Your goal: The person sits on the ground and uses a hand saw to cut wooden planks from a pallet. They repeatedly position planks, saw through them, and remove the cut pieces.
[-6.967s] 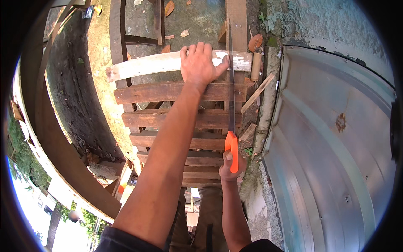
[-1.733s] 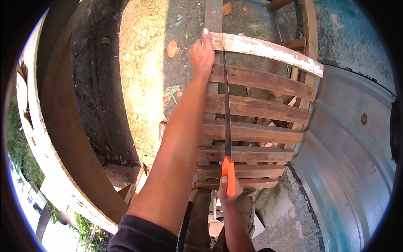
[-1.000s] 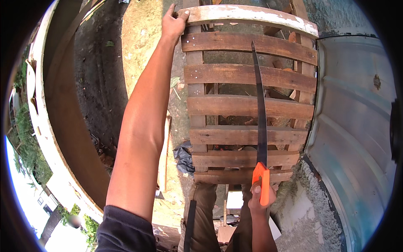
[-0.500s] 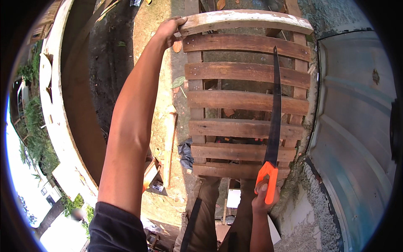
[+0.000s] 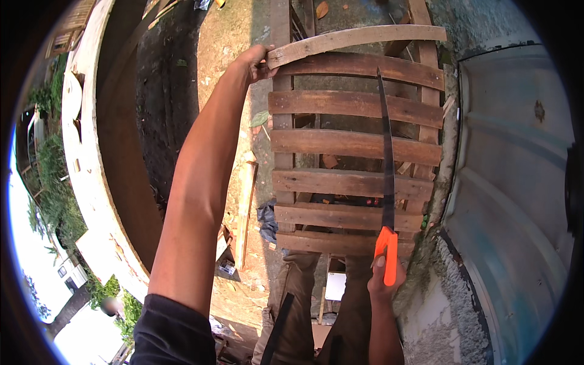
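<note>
My left hand (image 5: 258, 63) is closed around the left end of a loose wooden board (image 5: 359, 40), which lies at a slant across the far end of a slatted wooden pallet (image 5: 359, 141). In my right hand (image 5: 385, 281) is a handsaw (image 5: 388, 164), gripped by its orange handle. Its long dark blade points away from me above the brown slats, with the tip near the farthest slat. The saw's teeth do not touch the loose board.
A corrugated metal sheet (image 5: 517, 182) and a rough wall (image 5: 450, 298) stand close on the right. On the left runs a large pale-edged panel (image 5: 82, 158). A narrow wood offcut (image 5: 245, 213) and a black plastic bag (image 5: 266, 220) lie on the ground beside the pallet.
My left hand has turned the board, so its white-painted face no longer shows, and brought its left end nearer. The saw has shifted slightly left, its blade now more upright in view.
</note>
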The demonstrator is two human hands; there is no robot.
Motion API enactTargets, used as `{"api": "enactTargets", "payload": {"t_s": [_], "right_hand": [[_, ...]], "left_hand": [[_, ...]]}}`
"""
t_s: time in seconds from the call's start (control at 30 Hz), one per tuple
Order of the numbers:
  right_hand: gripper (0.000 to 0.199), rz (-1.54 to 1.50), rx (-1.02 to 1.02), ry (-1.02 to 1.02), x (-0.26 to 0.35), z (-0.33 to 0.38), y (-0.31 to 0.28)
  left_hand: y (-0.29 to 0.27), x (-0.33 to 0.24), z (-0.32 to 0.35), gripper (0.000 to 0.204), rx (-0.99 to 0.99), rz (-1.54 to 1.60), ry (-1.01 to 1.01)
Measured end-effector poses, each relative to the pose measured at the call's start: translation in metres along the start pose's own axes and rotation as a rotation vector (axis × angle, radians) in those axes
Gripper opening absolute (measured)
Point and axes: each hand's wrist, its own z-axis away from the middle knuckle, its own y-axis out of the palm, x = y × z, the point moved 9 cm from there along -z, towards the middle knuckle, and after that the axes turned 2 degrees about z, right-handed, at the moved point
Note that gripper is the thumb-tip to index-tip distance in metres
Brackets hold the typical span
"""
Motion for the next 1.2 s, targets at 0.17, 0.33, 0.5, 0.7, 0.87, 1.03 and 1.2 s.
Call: {"api": "enactTargets", "payload": {"t_s": [0.17,0.33,0.5,0.7,0.87,1.03,1.2], "right_hand": [[0.036,-0.047,-0.010,0.039,-0.003,-0.003,-0.002],[0.037,0.010,-0.016,-0.023,-0.002,-0.004,-0.001],[0.037,0.053,0.001,-0.061,0.002,-0.005,0.001],[0.035,0.050,0.030,-0.033,0.002,-0.008,-0.002],[0.034,0.038,0.026,-0.030,-0.002,-0.009,-0.008],[0.032,0.009,0.021,-0.022,-0.003,-0.012,-0.009],[0.031,0.005,0.031,-0.035,-0.012,-0.009,-0.006]], "left_hand": [[0.003,0.009,0.000,0.032,0.072,0.006,0.033],[0.020,0.010,0.044,0.051,0.269,-0.119,0.156],[0.006,0.034,0.033,0.076,0.244,-0.021,0.037],[0.014,0.047,0.028,0.069,0.165,0.092,-0.015],[0.010,0.059,0.020,0.060,0.208,0.133,-0.104],[0.017,0.052,0.038,0.066,0.079,0.096,-0.028],[0.021,0.052,0.055,0.076,0.034,0.146,0.014]]}}
